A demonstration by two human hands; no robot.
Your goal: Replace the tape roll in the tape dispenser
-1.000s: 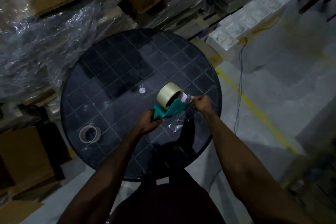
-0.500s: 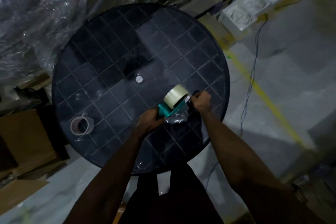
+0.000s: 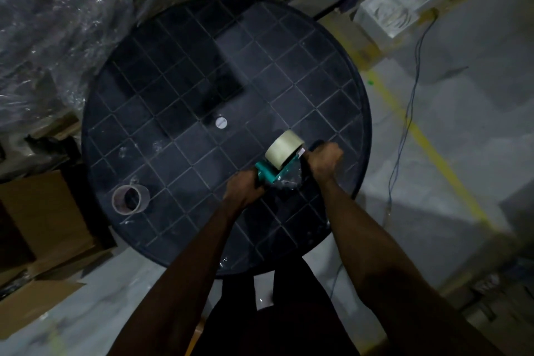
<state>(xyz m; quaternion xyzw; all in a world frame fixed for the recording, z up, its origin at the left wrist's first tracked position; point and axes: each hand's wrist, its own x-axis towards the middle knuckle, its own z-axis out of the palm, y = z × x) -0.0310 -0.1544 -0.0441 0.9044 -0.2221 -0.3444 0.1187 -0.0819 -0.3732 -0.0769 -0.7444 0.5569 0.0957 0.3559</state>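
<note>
The left hand point(image 3: 244, 189) is curled tightly round the handle of the teal tape dispenser point(image 3: 267, 173), gripping it from the near side, with the knuckles facing up. The right hand point(image 3: 325, 157) is closed in a fist at the front end of the dispenser, just past the roll; its fingers seem to pinch the loose end of the tape there, though the dim light hides the fingertips and exactly what they hold cannot be told. A full tan tape roll point(image 3: 284, 149) sits mounted on the dispenser, tilted up toward the camera, and some crinkled clear tape point(image 3: 287, 183) hangs under the body between the two hands. All of this is over the right near part of a round dark table point(image 3: 179, 95) with a grid of grooves, close to its right edge. An empty cardboard tape core point(image 3: 130, 199) stands well apart on the left near side of the table, close to that rim, and a small pale disc point(image 3: 221, 122) marks the table's middle. The far half of the tabletop is bare. Plastic-wrapped stacks point(image 3: 57, 23) crowd the left and far sides, cardboard boxes point(image 3: 43, 222) lie low on the left, and grey floor point(image 3: 462, 124) with a yellow line point(image 3: 427, 147) and a thin cable point(image 3: 407, 113) opens to the right
</note>
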